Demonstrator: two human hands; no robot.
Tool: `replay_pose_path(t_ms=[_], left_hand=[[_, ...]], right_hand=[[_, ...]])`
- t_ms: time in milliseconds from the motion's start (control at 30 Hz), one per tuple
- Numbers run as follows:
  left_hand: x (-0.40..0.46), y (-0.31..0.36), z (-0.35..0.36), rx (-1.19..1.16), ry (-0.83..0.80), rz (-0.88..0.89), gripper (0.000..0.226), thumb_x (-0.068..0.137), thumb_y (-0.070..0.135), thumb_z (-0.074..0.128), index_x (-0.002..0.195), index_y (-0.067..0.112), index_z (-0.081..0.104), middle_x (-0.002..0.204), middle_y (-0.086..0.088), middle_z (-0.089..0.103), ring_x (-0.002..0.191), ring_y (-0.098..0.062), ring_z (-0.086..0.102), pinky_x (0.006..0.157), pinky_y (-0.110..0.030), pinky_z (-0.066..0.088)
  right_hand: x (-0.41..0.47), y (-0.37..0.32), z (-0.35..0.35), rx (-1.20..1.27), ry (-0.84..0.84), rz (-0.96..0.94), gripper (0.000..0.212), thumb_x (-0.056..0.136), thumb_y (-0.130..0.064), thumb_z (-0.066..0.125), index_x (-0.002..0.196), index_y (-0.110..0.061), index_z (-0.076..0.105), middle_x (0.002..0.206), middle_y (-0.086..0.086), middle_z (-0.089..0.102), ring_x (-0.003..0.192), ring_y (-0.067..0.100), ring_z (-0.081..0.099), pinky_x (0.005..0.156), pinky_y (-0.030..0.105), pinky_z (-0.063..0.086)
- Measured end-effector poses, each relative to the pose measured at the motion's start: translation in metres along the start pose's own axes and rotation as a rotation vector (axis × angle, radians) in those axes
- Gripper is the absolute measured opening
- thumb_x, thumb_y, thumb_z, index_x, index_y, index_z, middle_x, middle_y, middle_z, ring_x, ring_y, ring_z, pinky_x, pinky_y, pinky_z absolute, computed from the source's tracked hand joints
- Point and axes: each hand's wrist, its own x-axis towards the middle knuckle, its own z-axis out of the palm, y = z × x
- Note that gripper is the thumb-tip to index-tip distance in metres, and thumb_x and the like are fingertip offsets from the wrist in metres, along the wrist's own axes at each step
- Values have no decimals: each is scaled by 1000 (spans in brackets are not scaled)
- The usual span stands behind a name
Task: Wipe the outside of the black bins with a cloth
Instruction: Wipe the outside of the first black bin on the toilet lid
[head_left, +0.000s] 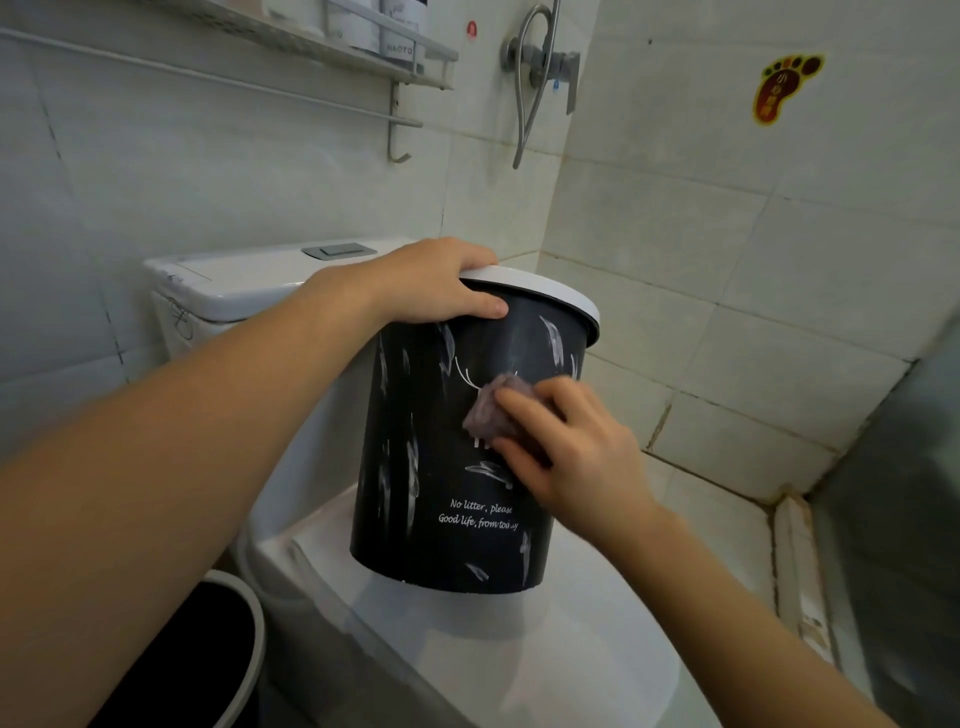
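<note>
At the centre of the frame a black bin (447, 457) with a white rim stands on the closed toilet lid (519, 649), printed in white script "No litter, please / Good life, from today". The left hand (431, 283) grips the rim, fingers curled over its top. The right hand (566, 447) presses a small purplish cloth (491, 408) against the bin's side. A second black bin (208, 654) shows at lower left. A foot-shaped sticker (784, 85) at upper right carries writing too small to read.

Single head-worn wide-angle view, facing forward and down. Close range: both forearms enter from the bottom edge. Tiled wall corner (550, 218) straight ahead.
</note>
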Motion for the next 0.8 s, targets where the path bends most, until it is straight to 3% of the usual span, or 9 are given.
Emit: replay_pose_path(t_ms=[200,433,533,667,800], left_hand=[[2,-4,1,-1,-2,-4,26,86,46,69,73,30,54,74,12,57,72,-5,55,61,-29,34],[4,-3,1,-12,-13,4,22,86,45,70,71,37,56,75,13,59,74,-5,57,62,-29,36],[4,-3,0,-10,-15,5,23,86,45,70,68,41,56,73,12,58,73,-6,56,62,-29,35],[6,-5,2,3,-10,5,27,86,46,69,71,31,53,73,11,56,71,-7,55,61,-30,34],[7,-5,3,-1,-7,6,26,86,45,70,73,30,54,75,10,58,74,-9,56,64,-30,37]], right_hand=[[-35,-8,3,31,-92,-207,26,93,-30,64,114,-17,72,94,7,63,75,25,55,56,32,48],[0,-3,-1,-41,30,31,30,88,-30,70,116,-17,71,96,8,62,81,28,59,57,35,51],[-14,-9,1,-13,-20,-66,28,89,-30,68,114,-17,71,93,8,61,78,28,57,56,35,50],[-38,-16,1,6,-144,-256,26,94,-33,62,114,-18,70,96,6,61,76,21,52,57,29,47],[-22,-10,0,-25,-67,-139,26,93,-31,63,115,-18,70,94,7,61,78,26,55,55,34,49]])
